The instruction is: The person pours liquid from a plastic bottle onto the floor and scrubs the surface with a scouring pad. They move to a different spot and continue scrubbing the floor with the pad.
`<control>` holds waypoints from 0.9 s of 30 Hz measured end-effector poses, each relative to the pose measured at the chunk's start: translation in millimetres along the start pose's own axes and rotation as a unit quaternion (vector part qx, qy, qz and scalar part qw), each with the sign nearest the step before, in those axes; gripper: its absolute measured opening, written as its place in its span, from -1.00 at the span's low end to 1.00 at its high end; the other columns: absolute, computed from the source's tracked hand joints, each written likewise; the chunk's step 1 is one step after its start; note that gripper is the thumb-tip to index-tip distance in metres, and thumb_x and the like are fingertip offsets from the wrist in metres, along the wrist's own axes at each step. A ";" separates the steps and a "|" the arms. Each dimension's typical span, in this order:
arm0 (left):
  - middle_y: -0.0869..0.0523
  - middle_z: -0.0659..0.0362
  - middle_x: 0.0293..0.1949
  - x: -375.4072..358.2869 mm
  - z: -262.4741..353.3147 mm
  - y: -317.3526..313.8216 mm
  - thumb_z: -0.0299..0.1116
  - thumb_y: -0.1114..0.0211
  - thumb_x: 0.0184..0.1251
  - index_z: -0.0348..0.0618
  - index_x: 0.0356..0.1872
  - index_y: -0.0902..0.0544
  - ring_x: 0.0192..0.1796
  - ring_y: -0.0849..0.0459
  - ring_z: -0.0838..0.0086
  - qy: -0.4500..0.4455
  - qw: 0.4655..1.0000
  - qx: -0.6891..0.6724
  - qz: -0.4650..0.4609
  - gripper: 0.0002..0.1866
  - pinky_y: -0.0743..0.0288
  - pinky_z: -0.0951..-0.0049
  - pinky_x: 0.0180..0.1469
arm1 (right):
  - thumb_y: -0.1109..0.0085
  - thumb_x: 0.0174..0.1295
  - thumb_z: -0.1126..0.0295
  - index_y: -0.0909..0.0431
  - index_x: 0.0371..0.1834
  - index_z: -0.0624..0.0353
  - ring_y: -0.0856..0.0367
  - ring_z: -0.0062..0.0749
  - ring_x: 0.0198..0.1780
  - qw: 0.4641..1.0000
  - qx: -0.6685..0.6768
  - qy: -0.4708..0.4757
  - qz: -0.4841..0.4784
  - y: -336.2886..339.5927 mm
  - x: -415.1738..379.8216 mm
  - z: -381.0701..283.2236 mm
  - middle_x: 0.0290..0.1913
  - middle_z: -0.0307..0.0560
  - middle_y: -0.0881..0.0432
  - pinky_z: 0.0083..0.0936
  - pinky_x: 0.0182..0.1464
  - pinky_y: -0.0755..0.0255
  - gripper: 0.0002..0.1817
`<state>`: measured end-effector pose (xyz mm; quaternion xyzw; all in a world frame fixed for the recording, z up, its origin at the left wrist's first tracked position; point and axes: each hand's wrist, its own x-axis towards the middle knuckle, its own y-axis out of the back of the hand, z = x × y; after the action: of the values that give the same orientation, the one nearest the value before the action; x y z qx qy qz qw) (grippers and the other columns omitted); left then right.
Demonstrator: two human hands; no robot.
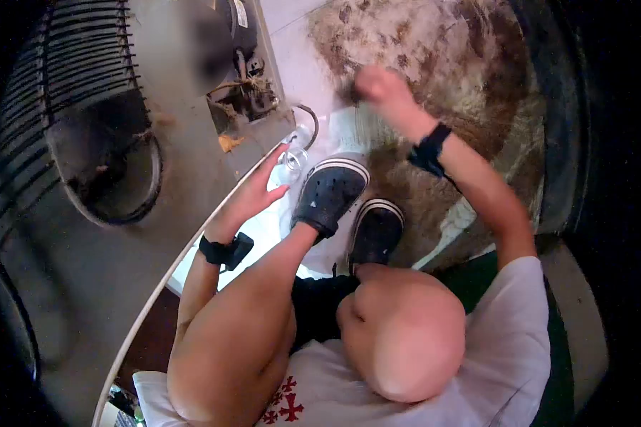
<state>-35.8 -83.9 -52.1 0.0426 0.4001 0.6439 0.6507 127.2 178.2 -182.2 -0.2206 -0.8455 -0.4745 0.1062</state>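
The right hand (384, 87), blurred, curls closed on a dark object (348, 92) too smeared to identify, over brown-stained flooring (470, 78). The left hand (262, 191) is open, thumb spread, at the grey panel's (185, 185) edge. A white label (241, 13) on a cut-off black unit (243, 34) is unreadable.

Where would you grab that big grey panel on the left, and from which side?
Probably the long pale edge of the grey panel, from the person's side, near the left hand. That narrow rim lies nearest, so a grip could curl over it; the black wire rack lies on the far side.
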 end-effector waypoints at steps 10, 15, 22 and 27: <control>-0.49 -0.02 0.21 -2.1 -1.7 2.3 -0.27 -0.43 0.05 0.11 0.37 -0.25 0.20 -0.50 0.12 -0.011 0.997 0.073 0.011 -0.20 -0.38 0.25 0.20 | -0.10 -0.01 0.42 -0.51 -0.40 0.18 -0.51 -0.08 -0.25 0.987 0.077 -0.139 -0.012 -15.9 -24.9 -13.7 -0.38 0.00 -0.50 -0.30 -0.23 -0.49 -0.88; -0.59 -0.01 0.09 -0.7 -2.4 0.9 -0.33 -0.44 0.02 0.08 0.34 -0.29 0.09 -0.59 0.17 0.026 1.000 0.013 0.007 -0.22 -0.42 0.25 0.15 | -0.10 -0.08 0.54 -0.48 -0.45 0.25 -0.51 -0.08 -0.23 0.945 0.192 -0.265 0.002 -16.2 -13.9 -31.3 -0.38 -0.02 -0.49 -0.34 -0.14 -0.47 -0.90; -0.60 -0.01 0.04 -0.4 0.8 1.7 -0.36 -0.45 0.00 0.02 0.31 -0.31 0.03 -0.63 0.19 0.006 1.000 0.024 0.010 -0.23 -0.48 0.25 0.07 | -0.08 -0.01 0.46 -0.51 -0.38 0.22 -0.53 -0.06 -0.19 0.999 -0.026 -0.046 -0.015 0.4 -6.7 -0.1 -0.34 0.01 -0.52 -0.25 -0.17 -0.48 -0.88; -0.64 0.02 -0.06 0.8 2.1 4.2 -0.33 -0.46 -0.01 0.04 0.34 -0.29 0.01 -0.62 0.17 0.021 0.998 0.056 0.004 -0.19 -0.46 0.24 0.07 | -0.04 0.12 0.35 -0.54 -0.36 0.21 -0.54 -0.09 -0.10 0.994 -0.020 0.008 -0.111 -20.9 -26.3 -51.0 -0.29 0.02 -0.55 -0.28 -0.06 -0.48 -0.83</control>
<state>-38.1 -81.5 -48.6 0.0667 0.4489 0.6238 0.6363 138.9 118.3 -181.4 -0.1236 -0.8541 -0.5022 0.0548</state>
